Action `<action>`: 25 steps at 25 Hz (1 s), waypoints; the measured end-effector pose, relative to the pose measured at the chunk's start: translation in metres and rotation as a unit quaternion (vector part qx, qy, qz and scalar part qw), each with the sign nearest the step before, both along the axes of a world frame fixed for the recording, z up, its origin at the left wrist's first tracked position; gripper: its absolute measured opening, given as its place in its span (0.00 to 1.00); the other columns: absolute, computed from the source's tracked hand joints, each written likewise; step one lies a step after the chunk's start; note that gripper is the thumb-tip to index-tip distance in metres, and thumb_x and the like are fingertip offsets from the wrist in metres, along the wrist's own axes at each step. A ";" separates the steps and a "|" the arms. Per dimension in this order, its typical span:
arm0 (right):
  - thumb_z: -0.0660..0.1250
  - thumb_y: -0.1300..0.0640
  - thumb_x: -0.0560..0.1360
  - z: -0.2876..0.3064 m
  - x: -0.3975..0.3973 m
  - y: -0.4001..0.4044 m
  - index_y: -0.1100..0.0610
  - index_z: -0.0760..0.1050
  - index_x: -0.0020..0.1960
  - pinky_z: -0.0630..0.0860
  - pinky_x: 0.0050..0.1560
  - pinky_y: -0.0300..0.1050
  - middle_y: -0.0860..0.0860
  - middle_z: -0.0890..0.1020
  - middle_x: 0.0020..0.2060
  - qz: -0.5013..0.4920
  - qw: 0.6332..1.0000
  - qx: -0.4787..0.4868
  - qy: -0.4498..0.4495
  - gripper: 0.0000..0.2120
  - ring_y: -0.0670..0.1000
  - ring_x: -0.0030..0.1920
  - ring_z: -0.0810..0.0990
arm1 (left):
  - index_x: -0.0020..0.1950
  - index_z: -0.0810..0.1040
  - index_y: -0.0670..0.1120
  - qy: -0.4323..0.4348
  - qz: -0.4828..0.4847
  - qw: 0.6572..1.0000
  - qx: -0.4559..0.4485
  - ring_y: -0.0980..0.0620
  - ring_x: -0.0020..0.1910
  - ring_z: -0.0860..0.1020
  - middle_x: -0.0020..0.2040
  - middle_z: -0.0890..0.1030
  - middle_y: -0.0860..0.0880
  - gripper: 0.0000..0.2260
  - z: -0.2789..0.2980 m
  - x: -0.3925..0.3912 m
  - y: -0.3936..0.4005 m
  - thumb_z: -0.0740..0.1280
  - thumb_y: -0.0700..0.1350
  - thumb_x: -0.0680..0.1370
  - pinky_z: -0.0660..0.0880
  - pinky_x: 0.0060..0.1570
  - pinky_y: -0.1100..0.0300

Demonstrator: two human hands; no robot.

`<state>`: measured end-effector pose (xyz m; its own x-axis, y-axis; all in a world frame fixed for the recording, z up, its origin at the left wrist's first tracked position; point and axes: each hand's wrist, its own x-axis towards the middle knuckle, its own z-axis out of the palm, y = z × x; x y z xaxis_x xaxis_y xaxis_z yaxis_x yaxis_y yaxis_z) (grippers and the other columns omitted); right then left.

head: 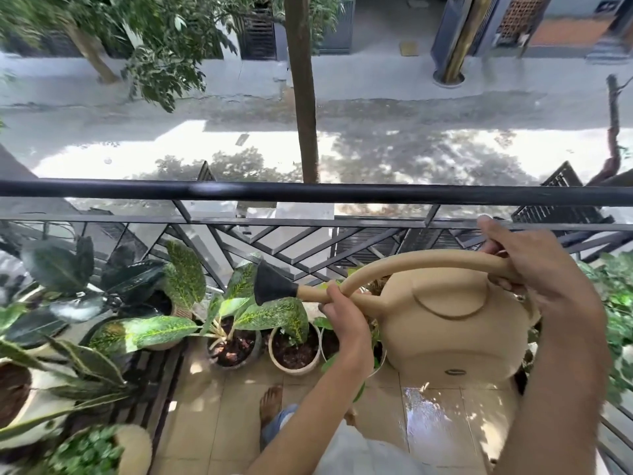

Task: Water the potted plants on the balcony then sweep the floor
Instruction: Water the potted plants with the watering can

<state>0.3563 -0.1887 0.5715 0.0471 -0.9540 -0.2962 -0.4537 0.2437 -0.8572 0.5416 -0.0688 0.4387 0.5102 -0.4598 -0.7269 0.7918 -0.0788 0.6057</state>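
Observation:
A beige watering can [452, 323] hangs over the balcony floor, its black rose head [270, 284] pointing left above spotted-leaf potted plants [236, 317]. My right hand [534, 269] grips the rear of the arched handle. My left hand [342, 315] grips the front of the can, where the handle meets the spout. Two round pots [294, 366] with dark soil stand below the spout, against the railing. No water stream is visible from the rose head.
A black metal railing [308, 193] runs across in front of me, street below. Dark-leaved plants [68, 269] and more pots [133, 447] crowd a slatted shelf on the left; foliage [616, 303] at right. A wet patch [428, 413] shines on the tiles. My bare foot [270, 402] stands near the pots.

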 end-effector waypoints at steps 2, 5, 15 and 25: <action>0.72 0.29 0.71 0.002 0.002 -0.001 0.60 0.85 0.35 0.67 0.22 0.34 0.58 0.78 0.19 0.006 1.000 0.006 -0.005 0.32 0.52 0.15 0.70 | 0.72 0.68 0.49 0.007 0.005 1.000 -0.003 0.41 0.66 0.79 0.66 0.80 0.41 0.22 0.002 -0.001 -0.002 0.60 0.59 0.82 0.72 0.72 0.40; 0.73 0.31 0.73 0.002 0.000 -0.007 0.58 0.84 0.32 0.65 0.19 0.32 0.56 0.76 0.18 -0.009 0.999 0.000 -0.033 0.29 0.51 0.14 0.68 | 0.65 0.70 0.53 -0.005 0.003 1.000 -0.005 0.44 0.62 0.80 0.63 0.81 0.43 0.15 0.006 -0.002 -0.006 0.60 0.60 0.83 0.73 0.70 0.41; 0.74 0.28 0.68 0.005 0.007 -0.027 0.58 0.84 0.32 0.66 0.22 0.35 0.57 0.75 0.19 0.002 0.999 0.004 -0.046 0.31 0.53 0.16 0.70 | 0.60 0.69 0.56 -0.005 -0.003 1.000 -0.021 0.50 0.57 0.82 0.56 0.83 0.48 0.10 0.012 -0.002 -0.013 0.59 0.60 0.85 0.73 0.71 0.44; 0.71 0.31 0.74 0.007 0.001 -0.030 0.58 0.85 0.33 0.68 0.25 0.38 0.59 0.76 0.19 0.025 0.999 -0.005 -0.042 0.30 0.52 0.16 0.71 | 0.71 0.69 0.50 0.001 0.014 0.998 -0.058 0.45 0.57 0.83 0.58 0.84 0.41 0.19 -0.009 -0.005 -0.024 0.59 0.60 0.85 0.76 0.69 0.42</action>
<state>0.3571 -0.2189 0.5782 0.1194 -0.9526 -0.2799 -0.3914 0.2139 -0.8950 0.5362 -0.0930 0.4298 0.5236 -0.5259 -0.6703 0.7935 0.0146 0.6084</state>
